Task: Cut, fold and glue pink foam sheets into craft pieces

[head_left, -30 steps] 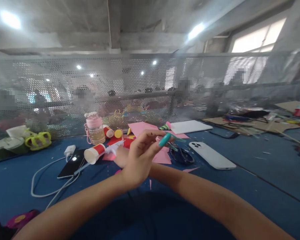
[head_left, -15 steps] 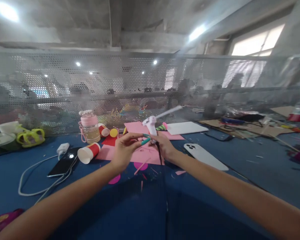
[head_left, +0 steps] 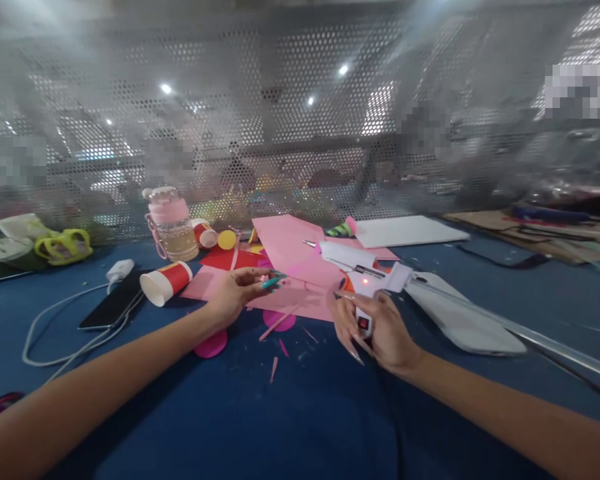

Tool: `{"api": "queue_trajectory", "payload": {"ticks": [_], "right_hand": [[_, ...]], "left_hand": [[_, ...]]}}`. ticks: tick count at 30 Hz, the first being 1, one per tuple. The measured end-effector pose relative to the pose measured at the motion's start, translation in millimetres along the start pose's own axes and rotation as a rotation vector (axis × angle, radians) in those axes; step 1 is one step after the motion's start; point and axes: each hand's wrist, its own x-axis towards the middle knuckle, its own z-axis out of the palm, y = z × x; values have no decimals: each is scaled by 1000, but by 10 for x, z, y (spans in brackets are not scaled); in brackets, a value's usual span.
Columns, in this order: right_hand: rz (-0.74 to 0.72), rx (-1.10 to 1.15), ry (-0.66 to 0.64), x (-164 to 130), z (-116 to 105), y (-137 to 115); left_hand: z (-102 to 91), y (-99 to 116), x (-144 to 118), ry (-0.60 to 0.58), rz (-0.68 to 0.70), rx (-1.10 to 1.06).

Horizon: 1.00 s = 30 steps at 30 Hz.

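My right hand (head_left: pixel 380 327) is wrapped round the grip of a white hot glue gun (head_left: pixel 347 257), whose metal nozzle points left. A long clear glue stick (head_left: pixel 490 319) runs out of its back, and a small red light glows on its side. Between the thumb and fingers of my left hand (head_left: pixel 230 293) is a small teal piece (head_left: pixel 271 283), pinched over the pink sheets; its full shape is partly hidden. Pink paper (head_left: pixel 295 250) lies in a pile behind and under both hands, with magenta discs (head_left: pixel 280 321) and thin pink scraps in front.
Left stand a pink-lidded bottle (head_left: pixel 173 223), a tipped red-and-white paper cup (head_left: pixel 167 283) and a black phone (head_left: pixel 113 303) with its white cable. A white phone (head_left: pixel 467 317) lies right, near a white board (head_left: pixel 413 231). Behind rises a perforated metal screen (head_left: pixel 280 120).
The glue gun has turned, its nozzle now facing left. My right hand has moved right, away from my left hand, which still holds the teal piece. The view has tilted down.
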Motion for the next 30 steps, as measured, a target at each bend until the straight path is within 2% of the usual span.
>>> {"api": "queue_trajectory", "payload": {"ticks": [6,12,16,21,25,30], "right_hand": [[58,-102,58,-55,-64,-42],[65,-231,-21,-94,-69,-25],[65,-288,-37,-104,-36,-25],[159,-382,-61,-125,15,-51],[189,-470,-27,-126,13,-39],[242,-428,-25,-107,10,4]], "left_hand": [[15,-15,26,-100,24,103],[6,-64,46,-1,75,218],[-15,-84,29,-24,102,236],[-14,-82,-1,-28,112,259],[0,-64,-24,-44,153,295],[3,-63,-30,-65,145,268]]}}
